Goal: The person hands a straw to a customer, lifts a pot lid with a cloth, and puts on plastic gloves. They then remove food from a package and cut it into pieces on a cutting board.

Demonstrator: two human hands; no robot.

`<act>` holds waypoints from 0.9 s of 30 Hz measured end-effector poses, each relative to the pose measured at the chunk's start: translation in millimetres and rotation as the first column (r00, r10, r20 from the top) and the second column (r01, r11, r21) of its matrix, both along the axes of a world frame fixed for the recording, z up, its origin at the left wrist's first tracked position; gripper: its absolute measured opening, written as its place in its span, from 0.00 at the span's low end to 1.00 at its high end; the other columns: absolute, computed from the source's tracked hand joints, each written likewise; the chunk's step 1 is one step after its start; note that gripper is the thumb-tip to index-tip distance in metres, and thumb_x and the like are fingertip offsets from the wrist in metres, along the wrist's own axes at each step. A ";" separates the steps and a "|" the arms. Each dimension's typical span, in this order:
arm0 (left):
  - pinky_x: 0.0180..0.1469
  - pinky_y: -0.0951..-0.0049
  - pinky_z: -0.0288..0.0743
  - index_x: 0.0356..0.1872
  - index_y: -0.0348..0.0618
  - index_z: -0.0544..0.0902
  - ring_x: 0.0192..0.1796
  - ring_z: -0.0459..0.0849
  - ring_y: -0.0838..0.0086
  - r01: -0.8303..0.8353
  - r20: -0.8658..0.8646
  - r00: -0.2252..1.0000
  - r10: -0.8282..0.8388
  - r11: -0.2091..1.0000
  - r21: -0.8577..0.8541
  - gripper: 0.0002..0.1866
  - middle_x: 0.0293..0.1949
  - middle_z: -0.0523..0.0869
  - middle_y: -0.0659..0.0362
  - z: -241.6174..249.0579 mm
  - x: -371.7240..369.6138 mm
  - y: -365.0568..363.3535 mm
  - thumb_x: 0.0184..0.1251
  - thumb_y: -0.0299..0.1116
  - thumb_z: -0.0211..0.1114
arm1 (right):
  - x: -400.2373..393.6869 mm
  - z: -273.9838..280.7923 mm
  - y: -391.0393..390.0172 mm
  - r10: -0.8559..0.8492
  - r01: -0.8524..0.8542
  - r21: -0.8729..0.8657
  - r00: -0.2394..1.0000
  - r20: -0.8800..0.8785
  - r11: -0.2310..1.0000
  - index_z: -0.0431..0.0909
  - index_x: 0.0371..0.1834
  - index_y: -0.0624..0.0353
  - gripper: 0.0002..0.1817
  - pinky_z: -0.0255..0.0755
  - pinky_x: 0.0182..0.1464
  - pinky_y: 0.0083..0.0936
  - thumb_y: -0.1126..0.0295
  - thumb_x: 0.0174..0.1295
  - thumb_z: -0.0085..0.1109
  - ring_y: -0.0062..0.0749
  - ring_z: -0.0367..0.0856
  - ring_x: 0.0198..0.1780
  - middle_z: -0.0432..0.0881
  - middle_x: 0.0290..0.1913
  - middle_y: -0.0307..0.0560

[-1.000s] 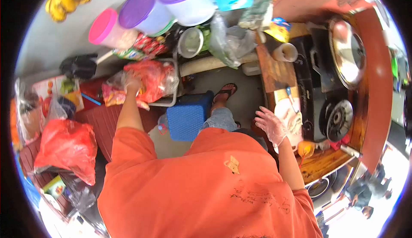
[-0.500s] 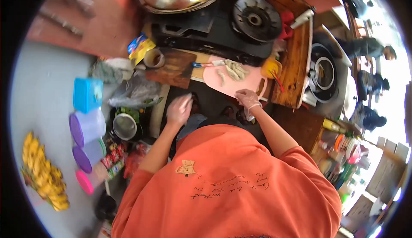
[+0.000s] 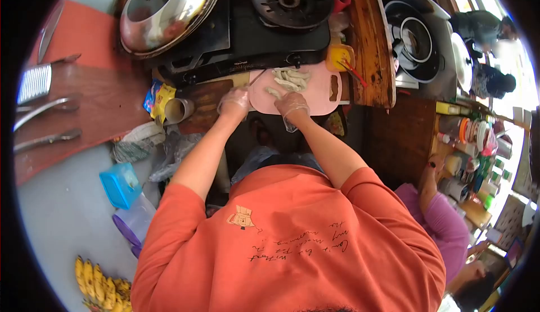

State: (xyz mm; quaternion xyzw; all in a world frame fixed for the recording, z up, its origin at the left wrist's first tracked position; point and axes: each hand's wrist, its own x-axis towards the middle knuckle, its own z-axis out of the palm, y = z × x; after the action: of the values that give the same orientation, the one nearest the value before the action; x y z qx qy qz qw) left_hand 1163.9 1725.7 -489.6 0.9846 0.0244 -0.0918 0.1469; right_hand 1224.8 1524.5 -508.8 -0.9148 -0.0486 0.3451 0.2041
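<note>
A pink cutting board (image 3: 320, 101) lies in front of the stove, with several pale, finger-shaped pieces of food (image 3: 292, 78) piled on it. My left hand (image 3: 234, 102), in a clear plastic glove, is closed at the board's left edge. A thin knife (image 3: 258, 77) sticks out from it over the board; its handle is hidden by the fingers. My right hand (image 3: 293, 107), also gloved, is over the board's near edge. Its fingers are closed on the end of a single pale piece (image 3: 273, 92) lying apart from the pile.
Behind the board stands a black gas stove (image 3: 242, 59) with a metal lid (image 3: 169, 14). A yellow container (image 3: 340, 57) stands at the right, by a wooden partition (image 3: 368, 42). A cup (image 3: 179, 111) is at the left; bananas (image 3: 101, 286) lie lower left. A person in purple (image 3: 444, 222) is at right.
Both hands have moved forward to the board. My left hand has taken hold of the knife that lay there, and my right hand has reached the single piece. The view has shifted.
</note>
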 end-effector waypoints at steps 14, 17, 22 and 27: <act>0.39 0.50 0.82 0.73 0.49 0.66 0.36 0.89 0.49 -0.167 -0.199 0.969 0.147 0.982 -0.088 0.30 0.36 0.88 0.43 -5.2 -46.3 -51.1 0.69 0.33 0.56 | -8.8 -43.0 7.8 -0.366 0.934 0.094 0.226 -0.903 0.344 0.72 0.34 0.59 0.08 0.75 0.23 0.22 0.68 0.69 0.56 0.29 0.75 0.21 0.75 0.25 0.43; 0.40 0.48 0.82 0.73 0.51 0.65 0.35 0.88 0.47 -0.119 -0.088 0.990 0.109 0.986 -0.117 0.29 0.37 0.88 0.43 -13.7 -52.1 -50.7 0.69 0.33 0.55 | -3.4 -39.7 6.3 -0.385 0.957 0.037 0.151 -0.910 0.289 0.73 0.39 0.58 0.08 0.77 0.24 0.21 0.66 0.71 0.56 0.30 0.77 0.24 0.77 0.28 0.44; 0.40 0.51 0.83 0.73 0.49 0.65 0.37 0.89 0.49 -0.070 -0.114 0.992 0.060 0.994 -0.084 0.31 0.37 0.88 0.45 -31.7 -50.9 -55.2 0.68 0.30 0.55 | -3.5 -38.5 6.4 -0.437 0.969 0.041 0.147 -0.887 0.243 0.76 0.34 0.62 0.09 0.80 0.22 0.23 0.67 0.69 0.59 0.30 0.77 0.22 0.77 0.27 0.46; 0.39 0.53 0.83 0.73 0.45 0.64 0.38 0.89 0.51 -0.021 -0.142 0.990 0.015 0.999 -0.039 0.32 0.37 0.88 0.47 -21.9 -33.4 -59.7 0.66 0.29 0.56 | -5.3 -40.9 1.1 -0.448 0.966 0.028 0.144 -0.882 0.256 0.77 0.35 0.63 0.08 0.78 0.21 0.24 0.69 0.68 0.60 0.32 0.77 0.22 0.78 0.27 0.46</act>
State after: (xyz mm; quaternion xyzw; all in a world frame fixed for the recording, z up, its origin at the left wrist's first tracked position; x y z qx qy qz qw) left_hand 1130.5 1666.1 -511.4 0.9721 0.0417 -0.1605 0.1656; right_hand 1219.6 1525.6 -549.7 -0.4463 0.4101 0.4813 0.6333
